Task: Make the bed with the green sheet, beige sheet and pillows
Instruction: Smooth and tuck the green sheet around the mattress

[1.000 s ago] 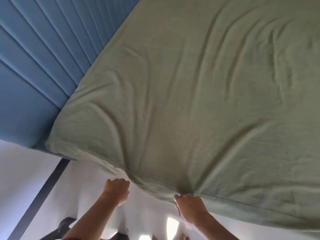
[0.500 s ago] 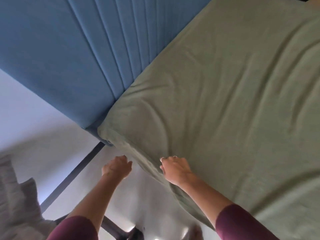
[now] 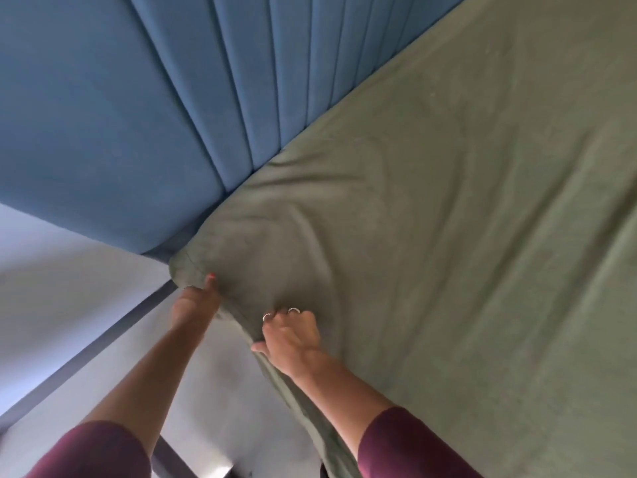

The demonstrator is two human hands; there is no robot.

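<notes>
the green sheet (image 3: 448, 253) already covers the top of the bed, spread up to the blue headboard (image 3: 155, 115); some soft wrinkles remain near the corner; both hands work at this corner next to the headboard; the left hand (image 3: 194, 301) holds the corner of the sheet, its thumb on top of the cloth and the other fingers hidden under the edge; the right hand (image 3: 293, 338) has its fingers curled into a bunch of the sheet just beside, along the side edge; so i judge that the first step is nearly done, and only this corner waits to be pulled down and tucked; the beige sheet and the pillows are not visible here, so these steps seem to be left.
</notes>
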